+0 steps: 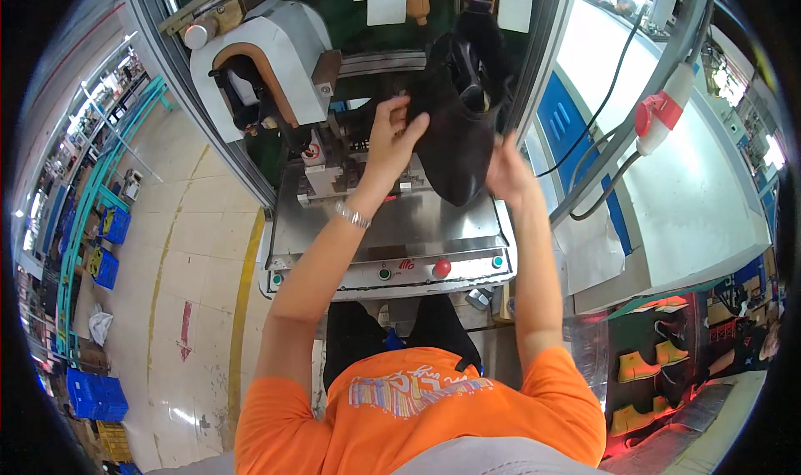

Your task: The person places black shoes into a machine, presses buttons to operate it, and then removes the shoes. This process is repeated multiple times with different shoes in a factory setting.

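A black leather boot (pixel 455 145) is at the right-hand station of a machine, its rounded toe pointing down toward me. Shiny metal shows in its opening; whether a form carries the boot is unclear. My left hand (pixel 395 141) is at the boot's left side, thumb close against the leather and apart from the curled fingers. On the other side, my right hand (pixel 511 174) is by the boot near the toe, smeared by motion. Its fingertips are partly hidden, so its grip cannot be made out. Below both hands is the machine's metal table (pixel 450 224).
At the left station stands a white curved housing (pixel 259 49) with a tan pad. A front panel carries a red button (pixel 441 268) and green buttons. Right are a hanging cable with a red-and-white connector (pixel 659 116) and a rack with yellow boots (pixel 638 366). Blue crates (pixel 96 394) stand far left.
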{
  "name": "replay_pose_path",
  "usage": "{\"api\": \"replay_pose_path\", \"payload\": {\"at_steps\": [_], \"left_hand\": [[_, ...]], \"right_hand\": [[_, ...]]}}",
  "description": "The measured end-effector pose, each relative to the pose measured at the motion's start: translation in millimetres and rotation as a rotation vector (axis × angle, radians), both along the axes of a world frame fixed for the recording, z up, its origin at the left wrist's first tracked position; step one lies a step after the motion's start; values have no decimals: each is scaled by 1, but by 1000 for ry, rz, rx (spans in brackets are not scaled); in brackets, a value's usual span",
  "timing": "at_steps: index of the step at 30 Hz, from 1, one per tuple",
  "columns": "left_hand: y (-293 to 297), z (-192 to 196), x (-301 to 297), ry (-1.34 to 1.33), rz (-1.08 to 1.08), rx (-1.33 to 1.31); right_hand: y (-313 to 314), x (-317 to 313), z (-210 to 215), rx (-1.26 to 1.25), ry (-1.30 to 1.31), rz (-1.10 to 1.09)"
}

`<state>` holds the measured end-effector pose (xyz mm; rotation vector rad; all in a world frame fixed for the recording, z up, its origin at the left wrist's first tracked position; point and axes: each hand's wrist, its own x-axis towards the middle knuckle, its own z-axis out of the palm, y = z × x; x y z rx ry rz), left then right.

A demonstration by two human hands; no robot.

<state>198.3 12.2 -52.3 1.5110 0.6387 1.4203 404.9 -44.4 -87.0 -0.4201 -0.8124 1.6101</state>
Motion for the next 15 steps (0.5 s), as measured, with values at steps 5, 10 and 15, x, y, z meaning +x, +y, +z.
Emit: {"api": "replay_pose_path", "payload": {"at_steps": [5, 10, 15], "left_hand": [[-52, 23, -8, 375, 567, 742], [-120, 65, 9, 730, 222, 743], [-124, 44, 8, 927, 283, 722]], "right_hand": [[-17, -31, -67, -66, 181, 82], [38, -28, -117, -27, 356, -19], [35, -52, -70, 100, 19, -308]]}}
